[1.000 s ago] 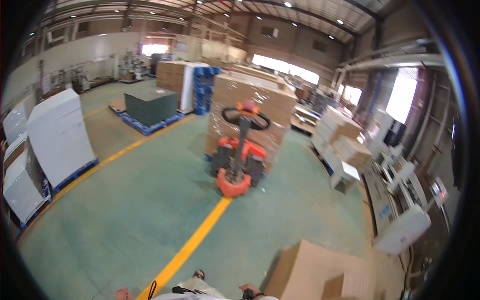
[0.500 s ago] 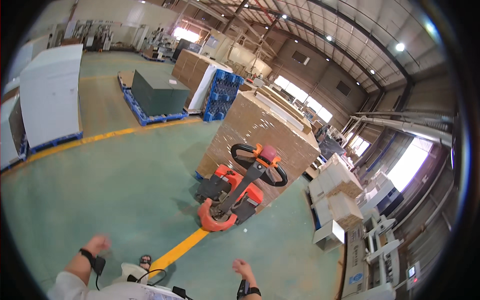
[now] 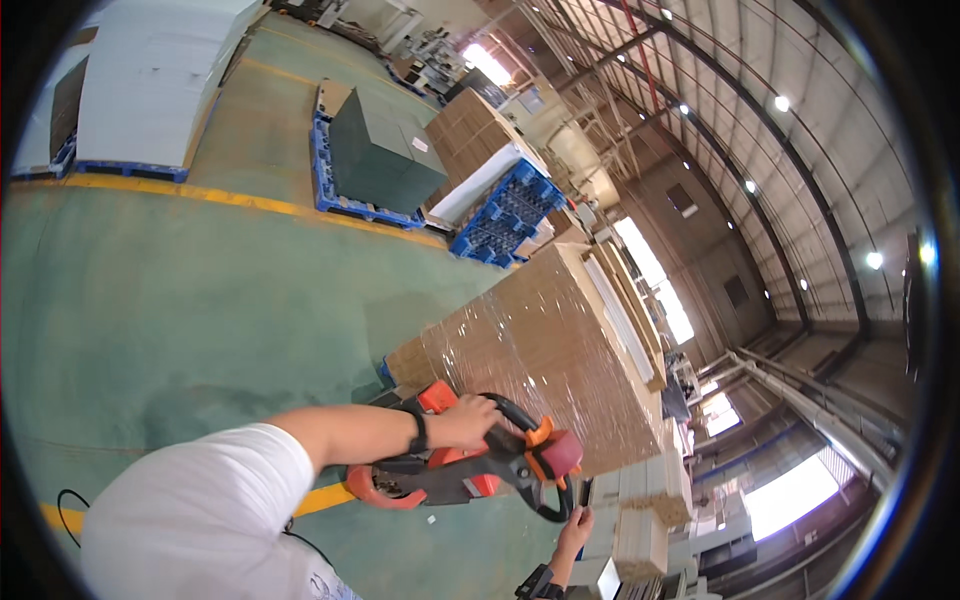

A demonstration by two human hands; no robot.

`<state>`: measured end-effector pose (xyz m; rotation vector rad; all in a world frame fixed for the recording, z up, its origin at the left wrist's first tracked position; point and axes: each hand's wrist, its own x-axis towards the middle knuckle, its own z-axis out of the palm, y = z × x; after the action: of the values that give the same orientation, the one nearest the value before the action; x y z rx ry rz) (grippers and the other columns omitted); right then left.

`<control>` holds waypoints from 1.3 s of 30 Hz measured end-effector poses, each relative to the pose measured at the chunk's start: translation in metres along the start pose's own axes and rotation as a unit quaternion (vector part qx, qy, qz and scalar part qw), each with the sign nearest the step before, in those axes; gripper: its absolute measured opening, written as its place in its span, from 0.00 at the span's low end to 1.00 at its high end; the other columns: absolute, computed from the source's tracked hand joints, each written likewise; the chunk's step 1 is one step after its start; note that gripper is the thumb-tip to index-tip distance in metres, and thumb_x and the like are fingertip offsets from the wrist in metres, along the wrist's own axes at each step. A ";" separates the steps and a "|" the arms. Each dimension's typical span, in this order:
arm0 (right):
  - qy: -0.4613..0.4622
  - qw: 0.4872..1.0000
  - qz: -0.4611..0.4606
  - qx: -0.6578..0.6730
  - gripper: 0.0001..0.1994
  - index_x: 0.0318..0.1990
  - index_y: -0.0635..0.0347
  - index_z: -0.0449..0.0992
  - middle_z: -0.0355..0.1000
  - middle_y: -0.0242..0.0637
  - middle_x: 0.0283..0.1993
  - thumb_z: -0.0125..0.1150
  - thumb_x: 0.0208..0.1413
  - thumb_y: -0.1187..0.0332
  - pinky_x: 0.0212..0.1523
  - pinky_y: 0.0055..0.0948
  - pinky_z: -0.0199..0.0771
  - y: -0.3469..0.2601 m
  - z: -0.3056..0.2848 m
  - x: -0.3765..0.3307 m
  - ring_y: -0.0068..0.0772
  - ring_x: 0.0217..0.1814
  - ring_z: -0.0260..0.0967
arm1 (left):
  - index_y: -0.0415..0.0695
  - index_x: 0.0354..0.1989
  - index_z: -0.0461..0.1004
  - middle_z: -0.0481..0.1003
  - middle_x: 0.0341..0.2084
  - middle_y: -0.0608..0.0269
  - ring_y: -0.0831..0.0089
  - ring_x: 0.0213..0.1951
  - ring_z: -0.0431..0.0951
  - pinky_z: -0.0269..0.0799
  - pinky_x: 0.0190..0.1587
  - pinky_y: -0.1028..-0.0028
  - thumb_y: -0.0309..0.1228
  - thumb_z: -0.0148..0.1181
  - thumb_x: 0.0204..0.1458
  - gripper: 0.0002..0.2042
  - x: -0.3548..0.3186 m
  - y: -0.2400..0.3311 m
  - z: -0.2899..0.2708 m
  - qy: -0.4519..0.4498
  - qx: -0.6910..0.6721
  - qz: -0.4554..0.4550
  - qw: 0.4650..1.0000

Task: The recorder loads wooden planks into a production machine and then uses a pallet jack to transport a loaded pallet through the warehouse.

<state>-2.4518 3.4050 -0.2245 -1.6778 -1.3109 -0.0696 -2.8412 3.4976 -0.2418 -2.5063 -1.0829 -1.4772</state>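
In the head view, a red and dark grey pallet truck (image 3: 470, 468) stands near, right of centre, on the green floor (image 3: 250, 290), its black looped handle (image 3: 513, 409) toward the person. The left hand (image 3: 466, 422) is closed over the left side of the handle, fingers curled; a black strap (image 3: 419, 432) circles that wrist. The right hand (image 3: 574, 530) is at the right end of the same loop, fingers bent; whether it grips the loop fully cannot be told. A black device (image 3: 538, 583) is worn on the right wrist. A red knob (image 3: 562, 452) and orange parts sit at the centre of the handle. Directly beyond the truck is a tall brown load (image 3: 530, 335) in clear film, with pale boards (image 3: 618, 315) lying on top. Farther left, a blue pallet (image 3: 507, 215) stands tilted on edge against a stack (image 3: 470, 140) with brown and white sides; left of it, a dark green block (image 3: 385, 165) rests on another blue pallet (image 3: 322, 165). At far left is a tall white stack (image 3: 160, 90). A yellow line (image 3: 230, 197) crosses the floor. Pale stacked goods (image 3: 640, 500) stand near at right.
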 end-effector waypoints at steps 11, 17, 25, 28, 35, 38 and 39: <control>-0.498 0.844 0.195 0.047 0.17 0.44 0.65 0.70 0.73 0.37 0.29 0.52 0.58 0.58 0.31 0.24 0.74 -0.027 0.050 0.106 0.28 0.27 0.72 | 0.41 0.30 0.70 0.74 0.27 0.57 0.59 0.32 0.77 0.73 0.33 0.66 0.34 0.63 0.37 0.14 0.092 -0.042 0.057 -0.110 0.036 0.041 0.992; -0.652 0.748 0.120 0.020 0.11 0.40 0.56 0.73 0.73 0.38 0.28 0.55 0.48 0.66 0.28 0.25 0.68 -0.061 0.027 0.017 0.25 0.29 0.69 | 0.42 0.32 0.68 0.72 0.27 0.59 0.61 0.31 0.76 0.71 0.31 0.66 0.34 0.65 0.32 0.18 0.010 -0.049 0.009 -0.125 -0.016 0.134 0.983; -0.490 0.854 0.122 0.121 0.20 0.46 0.62 0.69 0.68 0.30 0.25 0.65 0.43 0.69 0.24 0.24 0.67 -0.137 0.064 -0.245 0.22 0.24 0.64 | 0.44 0.36 0.67 0.70 0.27 0.61 0.62 0.28 0.75 0.72 0.28 0.65 0.33 0.60 0.37 0.16 -0.140 -0.096 -0.096 -0.136 -0.131 0.185 0.965; -0.402 0.906 0.105 0.081 0.22 0.47 0.63 0.69 0.68 0.29 0.27 0.67 0.44 0.67 0.27 0.24 0.68 -0.139 0.095 -0.334 0.22 0.26 0.64 | 0.45 0.38 0.66 0.71 0.30 0.60 0.60 0.29 0.75 0.72 0.29 0.63 0.32 0.60 0.37 0.17 -0.210 -0.114 -0.133 -0.253 -0.119 0.137 0.950; -0.367 0.922 -0.017 -0.123 0.25 0.50 0.61 0.69 0.70 0.44 0.28 0.65 0.41 0.66 0.32 0.35 0.70 -0.127 0.104 -0.481 0.41 0.30 0.69 | 0.48 0.35 0.70 0.74 0.25 0.56 0.56 0.32 0.76 0.69 0.29 0.58 0.29 0.60 0.32 0.16 -0.307 -0.100 -0.159 -0.509 -0.141 0.081 0.845; -0.376 0.914 0.045 -0.146 0.23 0.50 0.59 0.69 0.72 0.46 0.31 0.61 0.44 0.68 0.36 0.37 0.71 -0.146 0.114 -0.509 0.47 0.33 0.70 | 0.49 0.36 0.70 0.74 0.26 0.58 0.57 0.33 0.76 0.68 0.31 0.58 0.29 0.60 0.32 0.17 -0.337 -0.107 -0.166 -0.502 -0.136 0.073 0.851; -0.364 0.920 0.033 -0.142 0.23 0.51 0.58 0.69 0.72 0.46 0.31 0.60 0.44 0.69 0.36 0.38 0.70 -0.152 0.112 -0.509 0.48 0.33 0.70 | 0.49 0.37 0.71 0.75 0.26 0.58 0.57 0.33 0.76 0.68 0.32 0.58 0.29 0.61 0.33 0.17 -0.345 -0.106 -0.165 -0.499 -0.133 0.068 0.854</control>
<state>-2.8362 3.1124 -0.4727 -2.0957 -1.8488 0.4710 -3.1323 3.3298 -0.4528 -3.5395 -0.7024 -0.1805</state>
